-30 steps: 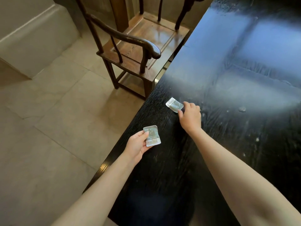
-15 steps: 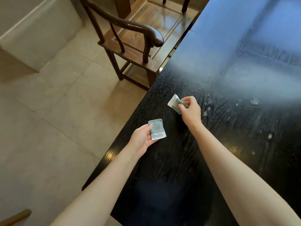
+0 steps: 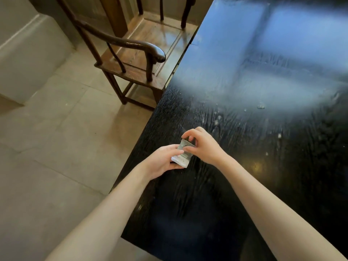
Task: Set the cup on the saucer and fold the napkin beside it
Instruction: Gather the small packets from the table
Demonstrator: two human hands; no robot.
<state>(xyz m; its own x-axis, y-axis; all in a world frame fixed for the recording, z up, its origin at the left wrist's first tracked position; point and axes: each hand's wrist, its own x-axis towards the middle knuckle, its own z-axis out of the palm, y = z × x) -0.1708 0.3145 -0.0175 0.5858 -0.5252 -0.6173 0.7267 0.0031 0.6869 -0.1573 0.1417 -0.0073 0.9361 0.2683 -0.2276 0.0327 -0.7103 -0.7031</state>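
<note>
My left hand (image 3: 163, 161) grips a small pale packet (image 3: 181, 159) just above the black table (image 3: 244, 176), near its left edge. My right hand (image 3: 204, 146) pinches a second small packet (image 3: 185, 144) directly above the first, so the two packets touch or overlap between my hands. Both look like flat grey-white wrappers with printing. No cup, saucer or napkin shows in the head view.
A wooden armchair (image 3: 139, 59) stands on the tiled floor (image 3: 56, 138) against the table's left side, farther away. A few small white specks (image 3: 260, 107) lie on the glossy tabletop to the right of my hands.
My right hand lifted its packet off the table and came back toward me. My left hand carried its packet right, and the two hands met with the packets together.
</note>
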